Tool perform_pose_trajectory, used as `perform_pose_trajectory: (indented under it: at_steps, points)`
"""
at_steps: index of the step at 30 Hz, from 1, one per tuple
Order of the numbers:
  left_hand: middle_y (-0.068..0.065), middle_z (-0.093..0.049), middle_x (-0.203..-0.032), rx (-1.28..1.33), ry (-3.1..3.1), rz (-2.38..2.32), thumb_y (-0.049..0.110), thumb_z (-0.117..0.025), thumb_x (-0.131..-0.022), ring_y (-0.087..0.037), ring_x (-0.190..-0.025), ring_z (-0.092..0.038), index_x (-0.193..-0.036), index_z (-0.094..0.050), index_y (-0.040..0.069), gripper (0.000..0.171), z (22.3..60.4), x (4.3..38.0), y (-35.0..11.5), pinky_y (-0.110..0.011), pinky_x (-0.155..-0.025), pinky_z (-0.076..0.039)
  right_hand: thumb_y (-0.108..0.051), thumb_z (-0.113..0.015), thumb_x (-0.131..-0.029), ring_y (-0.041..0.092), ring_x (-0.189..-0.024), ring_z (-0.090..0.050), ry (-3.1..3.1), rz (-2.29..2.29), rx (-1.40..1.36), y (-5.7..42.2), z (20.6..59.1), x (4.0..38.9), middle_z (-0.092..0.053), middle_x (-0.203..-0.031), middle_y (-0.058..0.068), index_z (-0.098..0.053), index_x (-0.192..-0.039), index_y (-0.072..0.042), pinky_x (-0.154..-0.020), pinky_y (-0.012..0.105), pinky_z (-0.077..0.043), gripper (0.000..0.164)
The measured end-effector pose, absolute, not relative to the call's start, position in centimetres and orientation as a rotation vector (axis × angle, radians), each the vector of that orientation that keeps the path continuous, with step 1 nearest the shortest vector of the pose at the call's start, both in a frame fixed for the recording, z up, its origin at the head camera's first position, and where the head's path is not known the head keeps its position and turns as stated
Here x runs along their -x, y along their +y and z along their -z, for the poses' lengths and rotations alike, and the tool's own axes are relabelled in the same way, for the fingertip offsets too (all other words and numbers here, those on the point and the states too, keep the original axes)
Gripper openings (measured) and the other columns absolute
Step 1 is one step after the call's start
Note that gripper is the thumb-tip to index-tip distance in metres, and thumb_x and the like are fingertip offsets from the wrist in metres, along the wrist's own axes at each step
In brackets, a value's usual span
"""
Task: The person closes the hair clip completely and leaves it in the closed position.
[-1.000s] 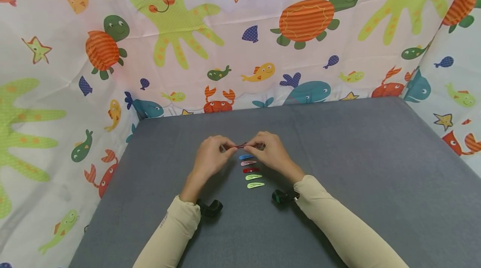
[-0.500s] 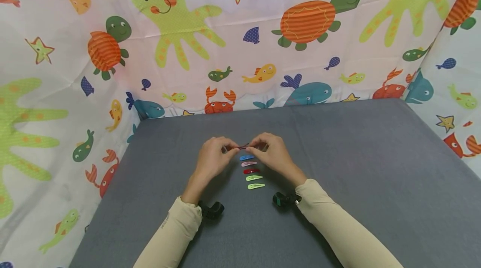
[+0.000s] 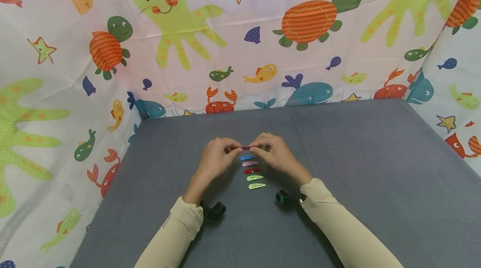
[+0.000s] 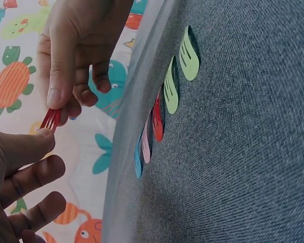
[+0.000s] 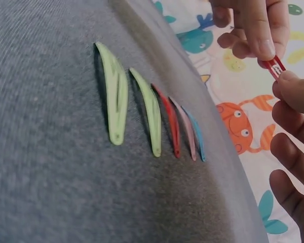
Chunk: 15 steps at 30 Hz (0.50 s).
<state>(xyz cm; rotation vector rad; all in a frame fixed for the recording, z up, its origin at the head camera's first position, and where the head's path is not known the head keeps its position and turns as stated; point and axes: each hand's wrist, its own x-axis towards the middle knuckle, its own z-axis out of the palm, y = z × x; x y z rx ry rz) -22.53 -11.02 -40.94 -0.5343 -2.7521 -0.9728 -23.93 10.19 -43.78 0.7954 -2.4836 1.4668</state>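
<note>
A red snap hair clip (image 4: pixel 50 119) is held up between both hands, above the far end of a row of clips. My left hand (image 3: pixel 217 157) pinches one end of it between thumb and index finger. The other end is pinched the same way by my right hand (image 3: pixel 276 153). Fingertips cover both ends, so only the slotted middle shows in the wrist views. Below, lined up on the grey cloth, lie a blue clip (image 3: pixel 247 158), a pink clip (image 3: pixel 249 163), another red clip (image 3: pixel 252 171) and two light green clips (image 5: pixel 116 96).
The grey-covered table (image 3: pixel 357 168) reaches back to a curtain (image 3: pixel 233 17) printed with sea animals, which also runs along both sides. A black wrist camera (image 3: pixel 214 211) sits at the left cuff, and another black wrist camera (image 3: pixel 287 197) at the right.
Earlier the held clip's parts stood apart, with one tilted upward; now it shows as a single flat bar. Both hands keep their pinch with slight movement. The row of clips lies unchanged.
</note>
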Motion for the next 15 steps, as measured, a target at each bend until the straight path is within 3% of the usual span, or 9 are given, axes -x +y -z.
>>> perform_pose_trajectory:
  at_steps: [10, 15]
  points:
    - [0.012, -0.071, -0.083, 0.607, -2.727, 1.097, 0.026, -0.071, -0.088, -0.006, -0.072, -0.056, -0.089, -0.078, 0.025, 0.007, 40.9, 22.7, -11.1, -0.028, -0.061, -0.045, -0.020, -0.070, -0.088, 0.012, -0.078, -0.054, -2.444, -1.572, -0.826, 10.7, 43.1, 24.0, -0.068, -0.083, -0.002, -0.078, -0.094, -0.020, -0.070, 0.027, -0.044, 0.010]
    - [0.013, -0.070, -0.081, 0.648, -2.731, 1.179, 0.026, -0.072, -0.087, -0.009, -0.074, -0.055, -0.090, -0.078, 0.026, 0.007, 40.7, 22.8, -11.3, -0.029, -0.061, -0.044, -0.010, -0.069, -0.088, 0.016, -0.074, -0.051, -2.443, -1.652, -0.864, 10.7, 42.1, 23.4, -0.068, -0.081, 0.011, -0.078, -0.094, -0.009, -0.067, 0.031, -0.041, 0.011]
